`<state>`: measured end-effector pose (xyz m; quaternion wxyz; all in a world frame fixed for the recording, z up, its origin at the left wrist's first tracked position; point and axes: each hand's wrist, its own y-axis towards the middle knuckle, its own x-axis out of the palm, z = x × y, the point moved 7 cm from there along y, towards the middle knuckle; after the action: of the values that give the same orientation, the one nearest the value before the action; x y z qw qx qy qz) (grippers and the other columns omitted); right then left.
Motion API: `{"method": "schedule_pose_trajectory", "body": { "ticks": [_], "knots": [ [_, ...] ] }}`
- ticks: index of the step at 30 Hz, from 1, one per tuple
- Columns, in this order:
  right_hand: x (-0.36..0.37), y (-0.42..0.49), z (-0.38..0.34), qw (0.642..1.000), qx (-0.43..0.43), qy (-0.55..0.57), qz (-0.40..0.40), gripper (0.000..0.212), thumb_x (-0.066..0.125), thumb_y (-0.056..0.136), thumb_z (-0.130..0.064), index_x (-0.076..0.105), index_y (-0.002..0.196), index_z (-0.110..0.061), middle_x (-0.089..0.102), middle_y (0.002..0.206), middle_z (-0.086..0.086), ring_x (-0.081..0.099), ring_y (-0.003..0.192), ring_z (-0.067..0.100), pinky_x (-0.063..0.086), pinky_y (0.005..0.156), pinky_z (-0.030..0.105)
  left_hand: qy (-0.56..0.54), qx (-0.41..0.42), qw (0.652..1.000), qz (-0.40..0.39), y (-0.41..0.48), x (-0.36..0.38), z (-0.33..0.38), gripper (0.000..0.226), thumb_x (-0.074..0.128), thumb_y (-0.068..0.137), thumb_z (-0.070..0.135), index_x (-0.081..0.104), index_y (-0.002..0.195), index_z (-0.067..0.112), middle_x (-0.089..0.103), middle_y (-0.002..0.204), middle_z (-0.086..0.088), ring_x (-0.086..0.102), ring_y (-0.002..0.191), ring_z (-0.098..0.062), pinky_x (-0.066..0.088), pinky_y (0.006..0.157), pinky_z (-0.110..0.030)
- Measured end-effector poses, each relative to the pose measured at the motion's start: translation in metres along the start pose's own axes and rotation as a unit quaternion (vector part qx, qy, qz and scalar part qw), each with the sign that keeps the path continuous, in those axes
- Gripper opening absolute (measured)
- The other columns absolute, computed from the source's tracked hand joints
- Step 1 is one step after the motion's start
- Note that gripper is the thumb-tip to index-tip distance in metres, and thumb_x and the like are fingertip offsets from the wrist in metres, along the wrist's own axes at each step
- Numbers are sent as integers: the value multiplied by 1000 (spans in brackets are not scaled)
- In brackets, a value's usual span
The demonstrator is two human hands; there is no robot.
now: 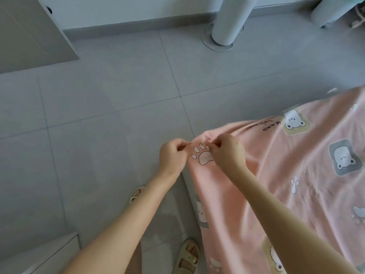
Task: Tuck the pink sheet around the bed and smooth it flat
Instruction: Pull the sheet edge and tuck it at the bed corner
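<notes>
Both hands: left hand (172, 155) and right hand (227, 153) pinch my sheet (296, 165) corner.
Done: spread, seemingly.
Remaining: tucking, smoothing.

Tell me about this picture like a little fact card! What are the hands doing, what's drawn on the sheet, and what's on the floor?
Left hand: pinches the corner of the pink sheet
Right hand: pinches the same corner, close beside the left hand
Between the hands: a big paw print
Other drawings on the sheet: bear pictures, small paws and some words
Sheet state: corner lifted, wrinkles across it, not yet smooth
Floor: grey tiles
Feet: in pale sandals
Far end: a white post standing on the floor
</notes>
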<state>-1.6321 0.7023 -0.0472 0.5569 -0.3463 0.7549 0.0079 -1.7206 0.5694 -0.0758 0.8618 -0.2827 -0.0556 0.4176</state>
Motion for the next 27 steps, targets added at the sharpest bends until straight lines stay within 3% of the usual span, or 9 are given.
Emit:
{"method": "schedule_pose_trajectory", "body": {
  "ticks": [3,6,10,13,15,18,21,23,27],
  "knots": [
    [-71,-9,0,986,-27,128,100,12,67,80,-14,67,68,-17,61,59,-8,55,60,8,39,55,21,71,172,982,-28,-20,2,82,12,66,83,15,70,73,10,63,62,5,51,57,-2,38,59,-14],
    [-115,-17,23,980,10,138,144,9,67,73,-21,67,65,-22,64,59,-5,57,60,12,46,62,29,65,253,947,-185,-36,31,123,16,62,88,22,73,80,14,73,81,5,63,75,1,43,67,-9],
    [-92,-9,58,993,110,7,38,10,69,81,-18,66,71,-19,66,72,1,61,76,28,43,68,34,193,102,965,-144,22,23,72,29,51,95,30,67,109,10,68,114,-5,61,109,-18,45,90,-24],
    [-76,-3,74,986,156,-60,2,5,64,84,-19,67,81,-17,70,84,6,57,76,24,39,65,27,316,-75,928,-181,48,22,-9,52,46,93,45,46,134,12,53,135,-10,50,124,-27,41,99,-33],
    [-70,-3,75,984,161,-75,5,6,63,85,-18,68,84,-15,70,84,6,55,75,23,38,64,26,228,-178,934,-210,45,38,-47,59,51,88,52,48,130,12,58,128,-9,56,113,-26,45,86,-29],
    [-66,-7,60,991,118,-59,22,7,62,85,-16,66,81,-14,69,76,3,56,71,23,34,55,26,-41,-356,925,-127,37,53,-70,65,58,76,63,60,110,7,67,90,-6,65,73,-20,52,53,-23],
    [-66,-14,38,998,54,-19,24,11,61,85,-12,63,75,-15,63,65,-5,56,65,17,34,53,15,-146,-382,909,-86,52,63,-68,75,48,71,78,64,99,10,69,88,-6,67,71,-21,50,48,-23],
    [-70,-15,23,999,17,-6,31,12,62,84,-9,63,74,-14,57,62,-10,52,61,8,33,52,7,-90,-343,931,-82,70,60,-56,69,48,72,76,65,97,14,69,94,-4,66,80,-21,48,54,-23],
    [-75,-16,4,999,-11,0,38,9,63,83,-5,64,75,-8,58,66,-3,50,64,14,34,58,7,213,-171,960,-66,98,51,-17,21,55,83,17,67,92,2,69,97,-15,66,91,-30,51,70,-33]
  ]
}}
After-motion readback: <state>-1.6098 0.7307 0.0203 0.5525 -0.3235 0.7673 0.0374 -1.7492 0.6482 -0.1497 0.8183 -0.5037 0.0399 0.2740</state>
